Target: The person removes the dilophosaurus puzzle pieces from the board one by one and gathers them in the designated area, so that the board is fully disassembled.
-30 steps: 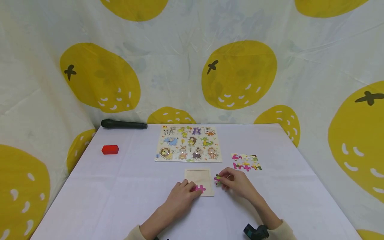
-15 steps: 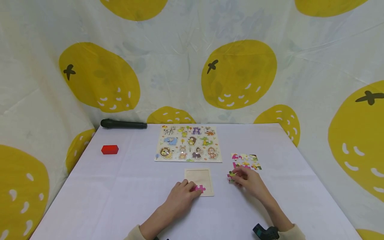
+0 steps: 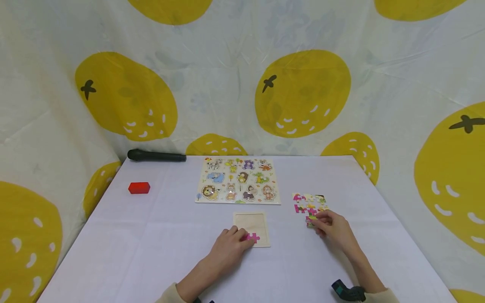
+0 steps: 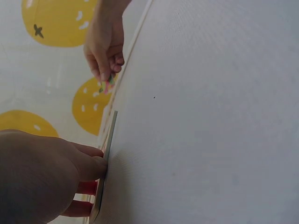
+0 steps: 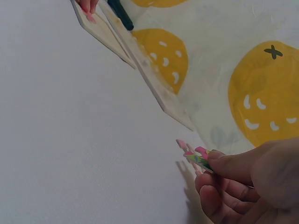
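Observation:
My right hand (image 3: 333,225) pinches a jigsaw piece (image 5: 200,159) in green, yellow and pink between thumb and fingers. It is just in front of the loose jigsaw pieces (image 3: 300,208) laid out in rows on the right. My left hand (image 3: 229,249) holds the front left corner of a small square wooden puzzle tray (image 3: 250,215), with its thumb at the near rim in the left wrist view. A pink jigsaw piece (image 3: 254,237) lies in that tray, partly hidden by this hand's fingers.
An animal puzzle board (image 3: 238,202) lies behind the tray. At the back left is a black microphone (image 3: 157,156), with a red block (image 3: 139,188) in front of it. A fruit-print curtain (image 3: 219,84) hangs behind the white table (image 3: 151,235).
My right hand has carried its jigsaw piece rightward, from beside the tray to the front of the loose pieces. My left hand has stayed in place on the tray.

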The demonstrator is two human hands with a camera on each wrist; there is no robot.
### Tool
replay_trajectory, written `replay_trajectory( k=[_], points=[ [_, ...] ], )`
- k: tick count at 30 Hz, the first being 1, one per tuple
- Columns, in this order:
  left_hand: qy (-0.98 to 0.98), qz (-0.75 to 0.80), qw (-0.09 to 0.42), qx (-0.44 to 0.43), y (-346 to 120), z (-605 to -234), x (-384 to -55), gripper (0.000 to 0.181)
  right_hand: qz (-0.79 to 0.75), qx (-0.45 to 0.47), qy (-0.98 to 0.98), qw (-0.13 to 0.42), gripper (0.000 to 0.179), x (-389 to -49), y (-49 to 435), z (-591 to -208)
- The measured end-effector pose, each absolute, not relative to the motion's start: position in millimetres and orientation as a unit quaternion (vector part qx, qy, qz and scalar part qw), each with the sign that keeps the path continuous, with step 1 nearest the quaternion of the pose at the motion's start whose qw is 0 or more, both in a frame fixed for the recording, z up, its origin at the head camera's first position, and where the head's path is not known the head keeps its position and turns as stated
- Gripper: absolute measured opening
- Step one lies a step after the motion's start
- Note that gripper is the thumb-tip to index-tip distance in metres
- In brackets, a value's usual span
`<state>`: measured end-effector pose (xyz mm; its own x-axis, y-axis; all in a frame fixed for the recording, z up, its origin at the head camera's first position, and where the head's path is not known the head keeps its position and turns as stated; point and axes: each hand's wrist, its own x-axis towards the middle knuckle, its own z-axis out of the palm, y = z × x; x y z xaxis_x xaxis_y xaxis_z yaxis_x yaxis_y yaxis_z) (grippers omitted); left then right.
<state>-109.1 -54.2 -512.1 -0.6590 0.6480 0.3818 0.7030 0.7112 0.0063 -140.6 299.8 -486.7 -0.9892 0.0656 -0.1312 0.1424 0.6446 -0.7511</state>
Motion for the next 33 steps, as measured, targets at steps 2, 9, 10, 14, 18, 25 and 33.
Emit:
replay_trajectory(
  k=[2, 9, 10, 14, 18, 25, 33],
  points=[
    [-0.907, -0.076, 0.179, -0.373, -54, -512, -109, 0.018, -0.416, 0.070, 0.906, 0.042, 0.040, -140, 306, -488],
    [-0.906, -0.078, 0.181, -0.373, -55, -511, -109, 0.019, -0.394, 0.096, 0.914, 0.034, 0.043, -138, 324, -490],
    [-0.907, -0.079, 0.180, -0.373, -55, -511, -109, 0.019, -0.392, 0.100, 0.914, 0.033, 0.044, -138, 326, -490],
    [-0.909, -0.083, 0.172, -0.371, -54, -510, -109, 0.019, -0.386, 0.114, 0.915, 0.034, 0.044, -138, 334, -492],
    [-0.910, -0.086, 0.164, -0.370, -54, -510, -109, 0.020, -0.373, 0.127, 0.919, 0.033, 0.044, -138, 338, -493],
    [-0.911, -0.085, 0.163, -0.369, -54, -510, -109, 0.019, -0.365, 0.147, 0.918, 0.036, 0.046, -136, 342, -494],
    [-0.909, -0.080, 0.173, -0.371, -54, -509, -108, 0.019, -0.355, 0.155, 0.922, 0.026, 0.041, -134, 341, -494]
  ],
)
